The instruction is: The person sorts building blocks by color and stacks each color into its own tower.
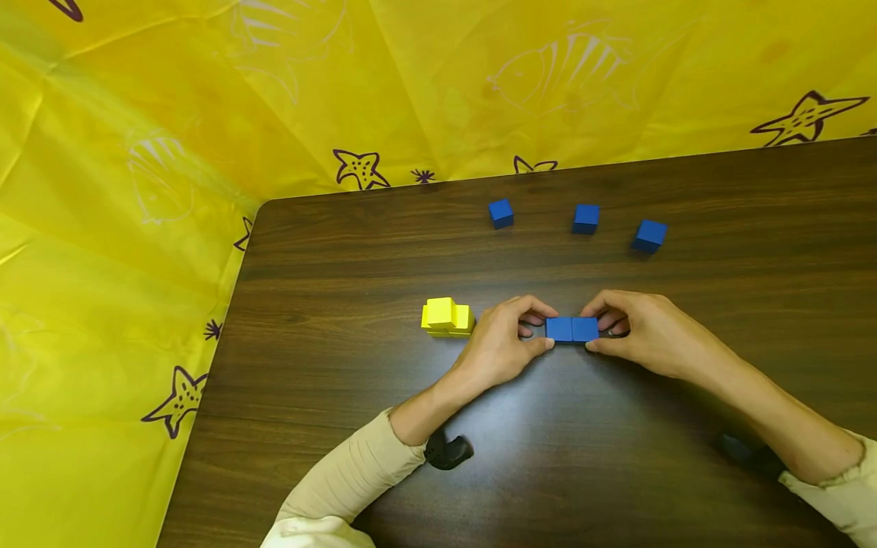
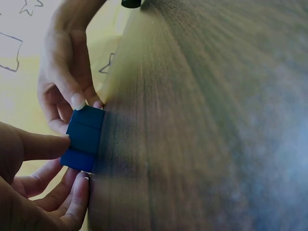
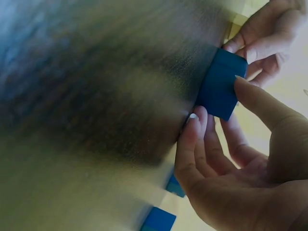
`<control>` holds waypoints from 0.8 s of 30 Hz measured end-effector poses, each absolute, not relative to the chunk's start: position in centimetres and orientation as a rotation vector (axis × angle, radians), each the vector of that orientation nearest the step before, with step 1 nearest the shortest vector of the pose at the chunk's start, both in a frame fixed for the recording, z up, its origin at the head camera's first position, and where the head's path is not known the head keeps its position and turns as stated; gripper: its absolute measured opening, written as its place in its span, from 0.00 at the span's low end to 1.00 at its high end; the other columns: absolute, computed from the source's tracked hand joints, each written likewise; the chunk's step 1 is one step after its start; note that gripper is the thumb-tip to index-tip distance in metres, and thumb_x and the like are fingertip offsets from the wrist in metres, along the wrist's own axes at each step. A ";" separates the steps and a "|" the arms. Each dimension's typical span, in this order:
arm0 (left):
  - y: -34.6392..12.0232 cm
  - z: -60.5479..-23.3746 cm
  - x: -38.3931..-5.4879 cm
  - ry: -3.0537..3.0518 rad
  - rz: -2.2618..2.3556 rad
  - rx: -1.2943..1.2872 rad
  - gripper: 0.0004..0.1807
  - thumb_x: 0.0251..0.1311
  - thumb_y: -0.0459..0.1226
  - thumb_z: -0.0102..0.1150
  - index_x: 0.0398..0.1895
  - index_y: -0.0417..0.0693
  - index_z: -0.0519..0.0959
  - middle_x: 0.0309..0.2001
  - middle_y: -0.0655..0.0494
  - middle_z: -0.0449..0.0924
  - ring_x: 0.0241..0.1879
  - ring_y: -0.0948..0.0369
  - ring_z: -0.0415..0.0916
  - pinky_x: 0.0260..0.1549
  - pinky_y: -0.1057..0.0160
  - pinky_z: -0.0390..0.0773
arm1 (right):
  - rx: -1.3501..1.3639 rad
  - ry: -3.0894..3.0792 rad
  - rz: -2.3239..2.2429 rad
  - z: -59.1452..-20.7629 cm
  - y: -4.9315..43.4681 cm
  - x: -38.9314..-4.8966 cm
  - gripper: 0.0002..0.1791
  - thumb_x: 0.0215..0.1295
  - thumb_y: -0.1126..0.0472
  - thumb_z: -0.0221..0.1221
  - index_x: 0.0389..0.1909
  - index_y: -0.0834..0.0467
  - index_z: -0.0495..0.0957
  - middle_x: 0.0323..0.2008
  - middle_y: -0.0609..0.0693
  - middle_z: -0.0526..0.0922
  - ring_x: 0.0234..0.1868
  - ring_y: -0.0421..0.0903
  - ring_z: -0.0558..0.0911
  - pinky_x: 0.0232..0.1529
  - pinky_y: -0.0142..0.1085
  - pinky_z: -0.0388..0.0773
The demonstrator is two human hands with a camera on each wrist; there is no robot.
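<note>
Two blue cubes sit side by side on the table, faces together, between the hands in the head view. My left hand (image 1: 503, 341) pinches the left blue cube (image 1: 559, 329) with its thumb at the near side and fingers at the far side. On the other end, my right hand (image 1: 640, 332) holds the right blue cube (image 1: 585, 329) in the same way. The joined blue cubes (image 2: 85, 132) show a thin seam in the left wrist view. In the right wrist view, the right thumb lies on the near face of the blue cube (image 3: 220, 89).
Just left of the left hand stands a small stack of yellow blocks (image 1: 441, 313), one on top. Farther back are three separate blue cubes (image 1: 501, 213), (image 1: 585, 218), (image 1: 648, 236). A yellow patterned cloth (image 1: 425, 91) borders the dark wooden table (image 1: 329, 304) at the back and left.
</note>
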State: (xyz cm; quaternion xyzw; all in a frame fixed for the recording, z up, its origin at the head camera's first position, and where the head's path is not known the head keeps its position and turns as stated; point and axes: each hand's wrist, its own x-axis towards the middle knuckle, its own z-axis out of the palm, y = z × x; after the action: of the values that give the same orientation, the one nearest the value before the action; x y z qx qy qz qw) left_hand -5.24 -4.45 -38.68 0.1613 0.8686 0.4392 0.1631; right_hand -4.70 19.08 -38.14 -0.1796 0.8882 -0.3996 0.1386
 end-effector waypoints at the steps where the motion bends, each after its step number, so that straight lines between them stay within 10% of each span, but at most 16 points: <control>1: -4.5 -38.7 -5.2 2.477 1.253 0.461 0.15 0.56 0.34 0.72 0.47 0.53 0.83 0.45 0.61 0.82 0.42 0.67 0.79 0.41 0.74 0.77 | -0.521 2.570 -1.150 -38.1 19.1 -4.7 0.15 0.54 0.64 0.74 0.42 0.54 0.82 0.36 0.48 0.85 0.37 0.43 0.83 0.36 0.34 0.81; 24: -4.5 -38.6 -5.2 2.492 1.206 0.481 0.16 0.57 0.36 0.72 0.49 0.54 0.82 0.45 0.61 0.82 0.40 0.67 0.78 0.41 0.73 0.77 | -0.705 2.669 -0.998 -37.1 20.3 -6.1 0.26 0.55 0.54 0.74 0.55 0.53 0.79 0.49 0.47 0.82 0.43 0.43 0.81 0.40 0.38 0.81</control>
State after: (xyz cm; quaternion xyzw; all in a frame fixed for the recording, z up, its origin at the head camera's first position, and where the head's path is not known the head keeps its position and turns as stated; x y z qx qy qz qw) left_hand -5.23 -4.55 -38.60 0.1689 0.8747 0.4234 0.1649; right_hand -6.06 20.28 -37.09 -0.2389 0.9044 -0.3383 0.1027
